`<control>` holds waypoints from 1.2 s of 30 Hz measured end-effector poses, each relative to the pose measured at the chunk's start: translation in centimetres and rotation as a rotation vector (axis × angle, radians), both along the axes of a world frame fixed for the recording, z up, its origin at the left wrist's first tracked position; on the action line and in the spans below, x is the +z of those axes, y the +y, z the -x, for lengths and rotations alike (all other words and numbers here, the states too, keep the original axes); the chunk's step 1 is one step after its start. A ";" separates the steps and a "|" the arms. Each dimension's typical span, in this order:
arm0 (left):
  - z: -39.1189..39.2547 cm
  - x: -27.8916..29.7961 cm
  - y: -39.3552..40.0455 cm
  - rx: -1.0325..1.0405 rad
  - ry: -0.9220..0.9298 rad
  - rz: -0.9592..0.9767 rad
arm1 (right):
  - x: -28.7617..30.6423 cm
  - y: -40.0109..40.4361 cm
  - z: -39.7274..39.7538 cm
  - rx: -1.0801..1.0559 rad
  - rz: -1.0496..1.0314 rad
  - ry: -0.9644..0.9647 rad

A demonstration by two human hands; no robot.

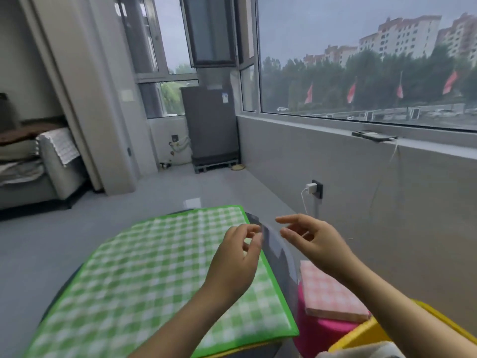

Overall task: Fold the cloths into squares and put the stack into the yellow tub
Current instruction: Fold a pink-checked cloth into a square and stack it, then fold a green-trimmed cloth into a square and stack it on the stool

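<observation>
a desk (77, 288) fills the lower frame, covered by a green-and-white checked mat (154, 267) with a bright green border; the room has a pale grey tiled floor (64, 241), a grey fridge (210, 122) standing in the far corner, a sofa (51, 166) at the left, and a long window (361, 60) on the right showing trees, four red flags and apartment blocks; one phone (374, 136) lies on the sill, one white charger (311, 188) sits in a wall socket; two hands are raised over the mat's right edge; the left hand (237, 257) pinches one thin grey cloth (280, 254) that hangs blurred between the two hands; the right hand (312, 239) is just beside the cloth with fingers loosely spread, and whether it touches is unclear; one folded pink checked cloth (330, 293) rests on a pink round stool (317, 329) right of the desk; the yellow tub (361, 334) sits at the lower right, a pale cloth (361, 352) showing at its near edge.
</observation>
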State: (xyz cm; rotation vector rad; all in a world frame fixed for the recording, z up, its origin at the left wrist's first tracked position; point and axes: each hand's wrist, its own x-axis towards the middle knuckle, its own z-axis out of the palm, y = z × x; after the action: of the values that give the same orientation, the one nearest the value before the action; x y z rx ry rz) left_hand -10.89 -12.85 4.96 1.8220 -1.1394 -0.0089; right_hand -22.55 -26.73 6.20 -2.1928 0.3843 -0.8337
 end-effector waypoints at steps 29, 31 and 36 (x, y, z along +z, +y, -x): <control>-11.5 -11.0 18.4 -0.204 -0.172 -0.715 | -11.0 12.4 -12.2 0.689 0.483 0.537; -11.5 -11.1 18.5 -0.195 -0.163 -0.671 | -11.1 12.5 -12.1 0.685 0.466 0.534; -11.3 -10.8 18.6 -0.208 -0.119 -0.637 | -10.8 12.8 -12.0 0.654 0.386 0.529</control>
State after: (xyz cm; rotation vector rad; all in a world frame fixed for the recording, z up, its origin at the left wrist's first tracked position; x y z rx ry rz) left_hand 0.43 5.76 -5.85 2.2615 -1.5255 -0.4335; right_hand -10.59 -13.89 -4.65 -2.6449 -0.2772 0.0464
